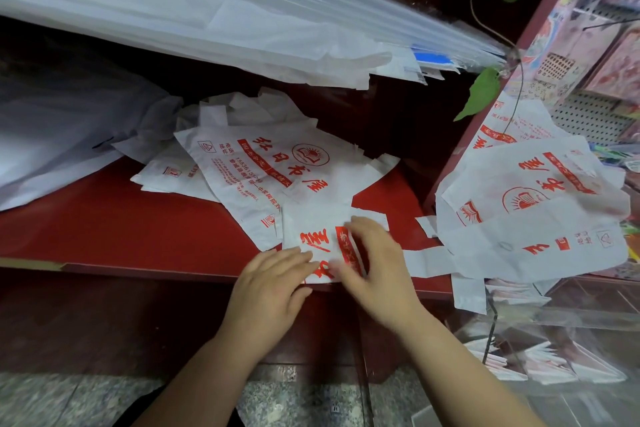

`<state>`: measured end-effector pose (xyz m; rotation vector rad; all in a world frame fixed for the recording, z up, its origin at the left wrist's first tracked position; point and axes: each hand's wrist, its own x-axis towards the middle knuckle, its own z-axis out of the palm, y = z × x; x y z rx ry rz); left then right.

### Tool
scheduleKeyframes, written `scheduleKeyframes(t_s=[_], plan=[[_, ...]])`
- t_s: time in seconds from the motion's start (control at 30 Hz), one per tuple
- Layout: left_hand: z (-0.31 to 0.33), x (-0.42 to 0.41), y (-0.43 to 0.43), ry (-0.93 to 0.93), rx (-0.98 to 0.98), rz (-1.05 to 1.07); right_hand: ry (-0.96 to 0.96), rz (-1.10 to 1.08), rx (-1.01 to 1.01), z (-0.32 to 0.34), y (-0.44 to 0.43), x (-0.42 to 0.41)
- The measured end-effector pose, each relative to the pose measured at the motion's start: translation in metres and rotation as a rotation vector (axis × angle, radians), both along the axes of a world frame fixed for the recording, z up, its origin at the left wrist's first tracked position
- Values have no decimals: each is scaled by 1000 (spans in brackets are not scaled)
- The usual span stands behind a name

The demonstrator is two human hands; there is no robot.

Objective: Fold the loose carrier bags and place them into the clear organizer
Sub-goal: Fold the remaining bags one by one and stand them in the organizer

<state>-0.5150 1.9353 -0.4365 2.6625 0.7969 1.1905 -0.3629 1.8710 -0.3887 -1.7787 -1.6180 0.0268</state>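
Midway: left grip (273,284) flat, right grip (374,270) arched, pinch unclear, on part-folded white red-printed plastic carrier bag (322,229), 6 o'clock on red bench (121,225); loose bags (249,163) at 12 and 3; folded bags (554,366) in clear acrylic organizer (496,317), 4.

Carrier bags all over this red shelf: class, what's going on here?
A person is folding one printed carrier bag at the front edge of the red shelf. The left hand presses it flat; the right hand arches over it, grip blurred. More loose bags lie behind and in a heap on the right, above the clear organizer, which already holds folded bags.
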Motion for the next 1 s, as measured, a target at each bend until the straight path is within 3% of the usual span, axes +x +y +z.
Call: scheduleKeyframes(t_s=[0.1,0.17,0.3,0.47,0.6,0.8,1.0], plan=[[3,-2,2,-76,3,-12,-342,154,-16,-21,-12,13],[7,-4,2,-154,-7,-11,-383,141,28,-27,-13,19],[15,-8,-7,-281,-125,3,-25,100,46,-22,-14,17],[20,-6,-13,-216,-434,150,214,21,-12,-11,-10,9],[22,2,-12,-318,-494,220,270,-119,-63,-7,1,6],[25,3,-11,-376,-507,222,270,-158,-61,-5,0,2],[28,14,-10,-356,-495,297,247,-348,-153,0,13,-5]])
